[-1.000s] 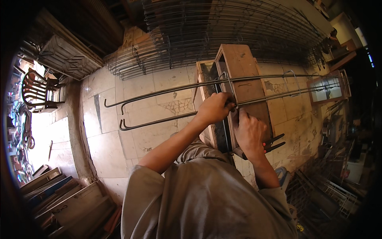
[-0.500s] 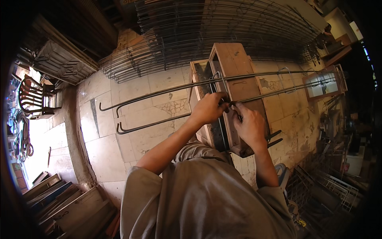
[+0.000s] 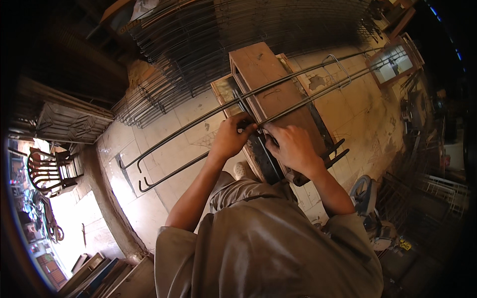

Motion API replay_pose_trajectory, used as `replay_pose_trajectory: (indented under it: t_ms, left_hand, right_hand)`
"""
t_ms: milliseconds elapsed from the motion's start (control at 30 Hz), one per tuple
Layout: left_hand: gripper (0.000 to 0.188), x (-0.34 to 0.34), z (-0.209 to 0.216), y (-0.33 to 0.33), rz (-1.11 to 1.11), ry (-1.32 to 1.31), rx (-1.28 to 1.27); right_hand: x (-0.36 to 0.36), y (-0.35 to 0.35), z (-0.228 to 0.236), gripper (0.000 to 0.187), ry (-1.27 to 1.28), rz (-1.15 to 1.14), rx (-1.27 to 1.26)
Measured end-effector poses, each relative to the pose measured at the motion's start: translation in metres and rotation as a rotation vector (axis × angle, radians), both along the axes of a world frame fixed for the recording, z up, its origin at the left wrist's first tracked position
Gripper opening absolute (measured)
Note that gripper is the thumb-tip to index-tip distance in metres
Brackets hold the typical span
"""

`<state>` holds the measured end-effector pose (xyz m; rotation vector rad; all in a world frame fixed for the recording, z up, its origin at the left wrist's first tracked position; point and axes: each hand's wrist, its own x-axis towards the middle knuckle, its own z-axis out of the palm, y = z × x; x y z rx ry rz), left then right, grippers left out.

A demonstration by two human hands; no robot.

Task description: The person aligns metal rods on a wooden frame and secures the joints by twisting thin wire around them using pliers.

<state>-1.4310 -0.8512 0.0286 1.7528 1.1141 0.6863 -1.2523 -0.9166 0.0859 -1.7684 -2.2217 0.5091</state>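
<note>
Long dark steel bars with hooked ends cross in front of me in two pairs, a far pair (image 3: 198, 121) and a near pair (image 3: 175, 172). They rest across a brown wooden box-like stand (image 3: 258, 62). My left hand (image 3: 231, 138) is closed at the near bars, thumb and fingers pinched together. Beside it, my right hand (image 3: 294, 149) is closed too, its fingertips meeting the left ones at the bars by the stand's edge. Whatever small thing lies between the fingers is hidden. A bent wire loop (image 3: 342, 67) hangs around the bars farther right.
Stacked wire-and-bar frames (image 3: 184, 54) lie along the far side. At the right, a framed glass panel (image 3: 395, 67) is beneath the bar ends. A wooden chair (image 3: 47, 169) stands at the left, past a raised sill (image 3: 107, 198). Boards (image 3: 94, 278) lean at the lower left.
My view has turned, so the bars and stand appear more tilted and shifted left. Both hands stay together at the near bars, with fingers slightly rearranged.
</note>
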Motion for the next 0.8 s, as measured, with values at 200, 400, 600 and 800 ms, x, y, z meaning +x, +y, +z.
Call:
replay_pose_trajectory:
  t_ms: [200,400,600,800]
  left_hand:
    - [0.021,0.003,0.007,0.003,-0.023,-0.027,-0.128]
    - [0.025,0.007,0.005,0.008,-0.023,0.000,-0.077]
    - [0.035,0.010,-0.020,0.005,0.056,0.062,0.025]
    - [0.033,0.003,0.005,-0.006,0.084,0.125,0.003]
  right_hand:
    - [0.010,0.005,-0.004,0.023,0.126,0.036,0.050]
    - [0.013,0.009,-0.003,0.022,0.151,0.024,0.065]
    - [0.012,0.009,0.003,0.023,0.208,0.012,-0.050]
    - [0.002,0.009,0.001,0.028,0.178,0.039,-0.028]
